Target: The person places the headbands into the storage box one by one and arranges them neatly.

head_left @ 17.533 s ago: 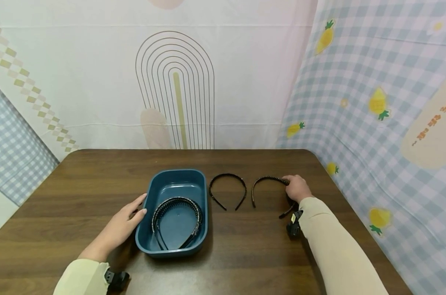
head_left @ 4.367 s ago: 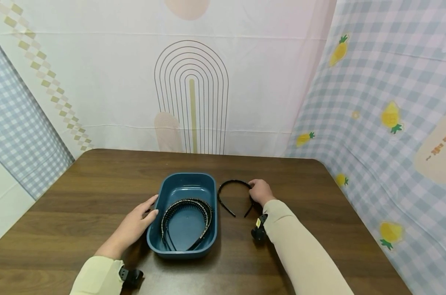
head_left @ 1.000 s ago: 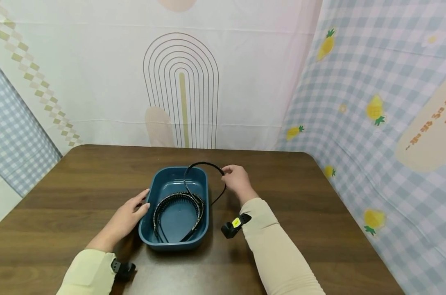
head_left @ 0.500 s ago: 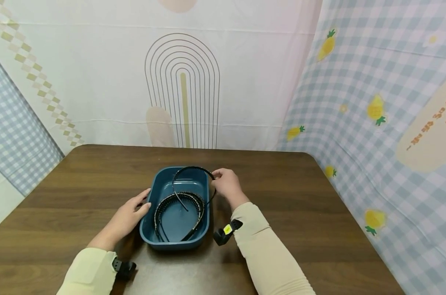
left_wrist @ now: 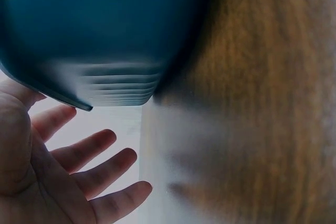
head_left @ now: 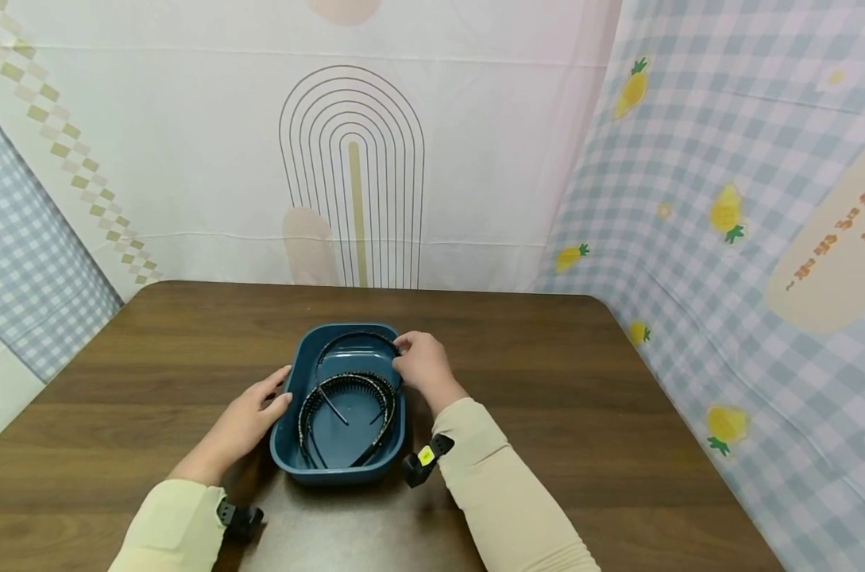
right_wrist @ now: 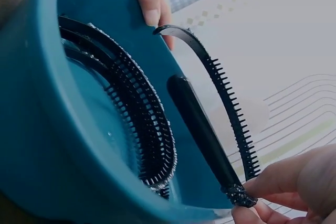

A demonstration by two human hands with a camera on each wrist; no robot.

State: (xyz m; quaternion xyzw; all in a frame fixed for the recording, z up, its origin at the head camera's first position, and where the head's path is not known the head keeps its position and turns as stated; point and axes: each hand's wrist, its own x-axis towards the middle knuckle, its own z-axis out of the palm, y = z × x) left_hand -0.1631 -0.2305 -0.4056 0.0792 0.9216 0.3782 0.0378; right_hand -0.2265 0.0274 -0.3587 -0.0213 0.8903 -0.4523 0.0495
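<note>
My right hand (head_left: 423, 364) pinches one side of a black toothed headband (right_wrist: 227, 98) between thumb and fingers. In the head view this headband is over the far half of a blue plastic basin (head_left: 337, 477), its free end above the inside. Several more black headbands (right_wrist: 152, 124), some with glittery trim, lie nested in the basin's near half. On the left, my left hand (head_left: 249, 417) touches the basin's rim with thumb and forefinger. Its other fingers (left_wrist: 107, 169) are spread and straight, apart from the wall, as the left wrist view shows.
The basin stands on a brown wooden table (head_left: 546, 413). Behind it hangs a white printed cloth (head_left: 496, 159), with a blue checked cloth (head_left: 689, 318) along the right edge. A black wrist camera (head_left: 241, 520) sits on my left sleeve.
Earlier, headbands lay on the table right of the basin. My right hand took up the last one and has moved it left and lower, over the basin. My left hand stays at the rim.
</note>
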